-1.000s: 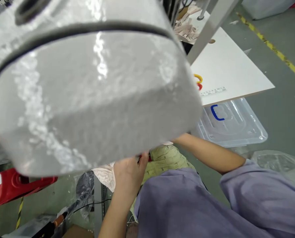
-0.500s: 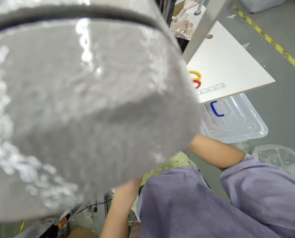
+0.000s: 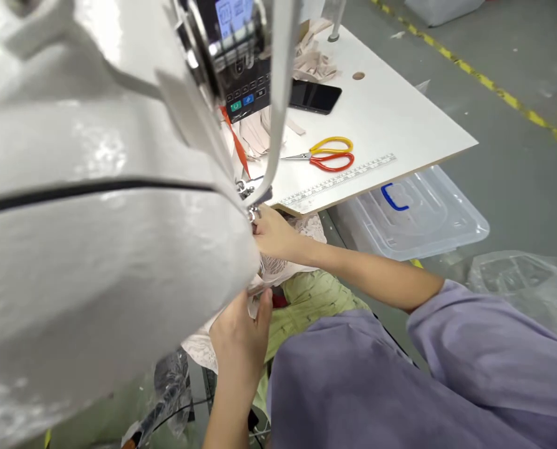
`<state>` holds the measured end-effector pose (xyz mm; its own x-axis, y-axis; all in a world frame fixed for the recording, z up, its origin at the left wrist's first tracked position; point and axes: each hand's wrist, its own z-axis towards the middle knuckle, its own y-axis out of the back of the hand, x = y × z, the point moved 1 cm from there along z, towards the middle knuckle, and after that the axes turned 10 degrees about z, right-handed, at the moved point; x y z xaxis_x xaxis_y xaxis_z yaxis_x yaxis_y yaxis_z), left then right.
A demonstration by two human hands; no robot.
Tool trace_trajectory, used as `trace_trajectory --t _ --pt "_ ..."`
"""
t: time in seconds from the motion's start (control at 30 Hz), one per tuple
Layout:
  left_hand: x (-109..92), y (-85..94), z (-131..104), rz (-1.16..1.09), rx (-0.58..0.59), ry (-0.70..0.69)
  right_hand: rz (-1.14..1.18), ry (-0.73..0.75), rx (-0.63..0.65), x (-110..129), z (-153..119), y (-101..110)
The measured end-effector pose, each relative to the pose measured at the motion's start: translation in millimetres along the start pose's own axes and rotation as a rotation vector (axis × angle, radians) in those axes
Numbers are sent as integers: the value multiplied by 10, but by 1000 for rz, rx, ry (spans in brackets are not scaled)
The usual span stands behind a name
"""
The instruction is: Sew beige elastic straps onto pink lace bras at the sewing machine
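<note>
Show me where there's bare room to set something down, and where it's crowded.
Free: the table between phone, scissors, ruler and its outer edge, except one hole. Crowded: around the strips, and beside the machine, where the left hand and right hand are at the lace.

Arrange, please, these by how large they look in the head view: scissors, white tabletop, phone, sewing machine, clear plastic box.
1. Sewing machine, very near the camera
2. White tabletop
3. Clear plastic box
Phone and scissors last: too alike to rank.
</note>
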<state>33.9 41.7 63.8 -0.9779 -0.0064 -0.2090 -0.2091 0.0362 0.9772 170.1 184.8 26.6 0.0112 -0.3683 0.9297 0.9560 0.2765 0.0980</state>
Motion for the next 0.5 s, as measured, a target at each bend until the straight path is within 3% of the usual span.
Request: trace_trajectory --t 0.3,0.5 --pt "-9 84 31 142 -29 -26 -41 78 -31 -59 -21 4" --pt "-27 50 15 99 -49 -71 -31 28 -46 -19 -67 61"
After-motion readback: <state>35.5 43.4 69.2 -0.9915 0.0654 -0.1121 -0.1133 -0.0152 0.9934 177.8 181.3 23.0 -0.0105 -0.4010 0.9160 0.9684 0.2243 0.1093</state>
